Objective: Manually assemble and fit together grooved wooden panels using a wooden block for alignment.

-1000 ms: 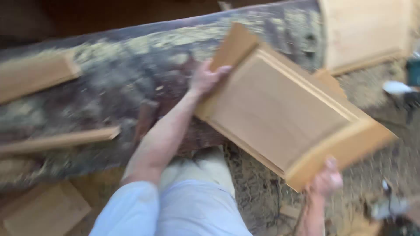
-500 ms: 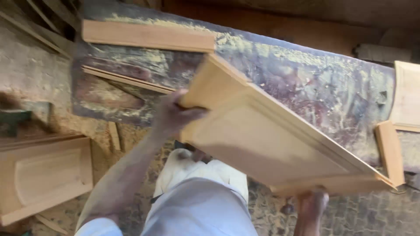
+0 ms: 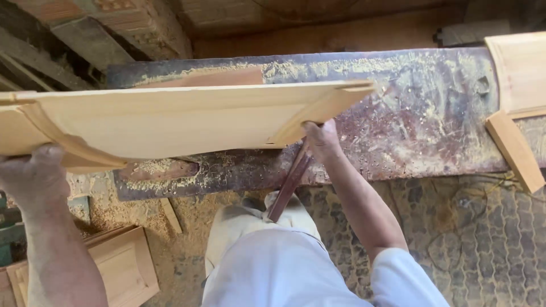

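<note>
Wooden door panel [image 3: 170,122]: a pale, framed cabinet-style panel, which I am holding flat in the air just above the workbench, its long side running left to right across the view.
Left hand [image 3: 34,176]: I am gripping the left end of the panel, fingers curled under the frame's edge and closed on it.
Right hand [image 3: 321,136]: I am gripping the panel's near right corner from below, fingers closed on the frame.
Workbench [image 3: 421,119]: a long, dark, stained slab dusted with sawdust, lying beneath the panel.
How it will handle: I am judging the panel stiff and moderately heavy, since it spans wide and is not sagging; the sanded wood looks smooth, perhaps slippery with dust.
Where to hold: the raised frame rails at opposite ends look safest; the thinner centre field seems easier to dent.
Dark stick [image 3: 290,185]: a narrow reddish strip leaning from the bench edge towards my legs, just below my right hand.
Other pieces: another pale panel [image 3: 520,71] resting at the bench's right end, a loose board [image 3: 515,150] beside it, and a second door [image 3: 122,267] lying on the sawdusty floor.
</note>
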